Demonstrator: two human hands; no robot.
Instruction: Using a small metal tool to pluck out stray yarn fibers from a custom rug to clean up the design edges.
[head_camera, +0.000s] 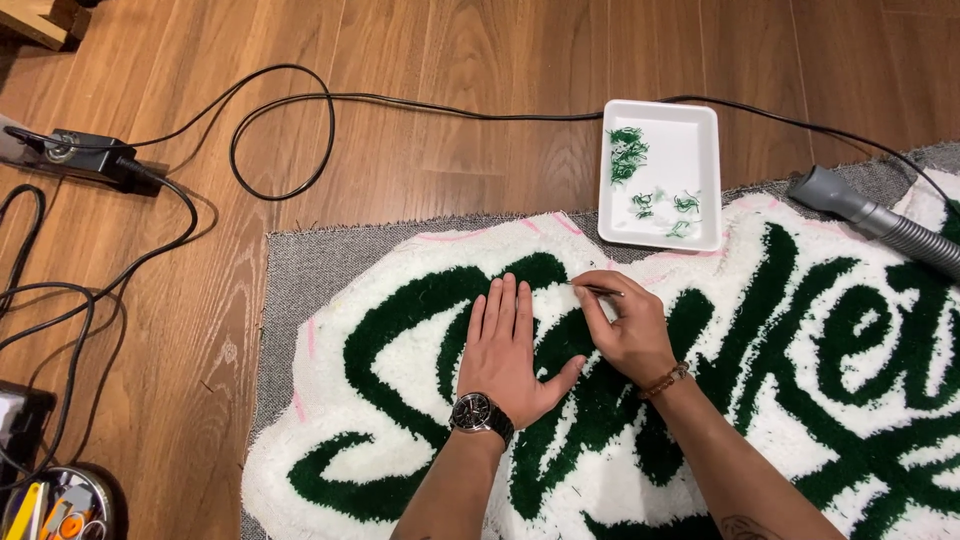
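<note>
Already my white tray (700, 160) at upper right holds several green yarn tufts (627, 152); my left hand (508, 350) lies flat, fingers spread, on the tufted rug (400, 340), while my right hand (625, 330) pinches thin tweezers (598, 290) mid-frame, lettering mostly unpicked.

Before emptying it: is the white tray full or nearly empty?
Nearly empty. The white tray holds only a few green yarn clippings, with most of its floor bare.

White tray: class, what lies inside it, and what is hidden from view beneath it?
Inside the tray lie small clumps of green yarn, mostly along its left side and lower middle. It rests partly on the rug and partly on the wood floor, so whatever is beneath it is covered.
</note>
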